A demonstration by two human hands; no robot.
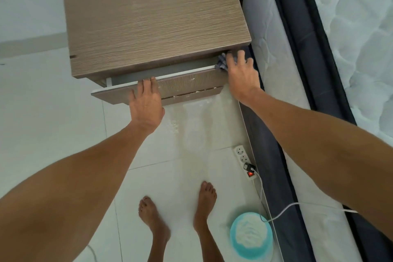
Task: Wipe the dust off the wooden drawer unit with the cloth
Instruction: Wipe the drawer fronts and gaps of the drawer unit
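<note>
The wooden drawer unit (153,19) stands ahead of me, its brown grained top faintly dusty. Its top drawer (191,80) is pulled out a little, showing a grey inside and a white rim. My left hand (146,104) rests on the drawer's front edge, fingers hooked over the rim. My right hand (240,74) presses a grey-blue cloth (222,61) against the drawer's right corner, just under the unit's top. Most of the cloth is hidden beneath that hand.
A mattress (276,53) with a dark border stands close along the unit's right side. On the white tiled floor lie a power strip (244,160) with a lit switch and white cable, and a turquoise bowl (251,237) of white powder by my bare feet.
</note>
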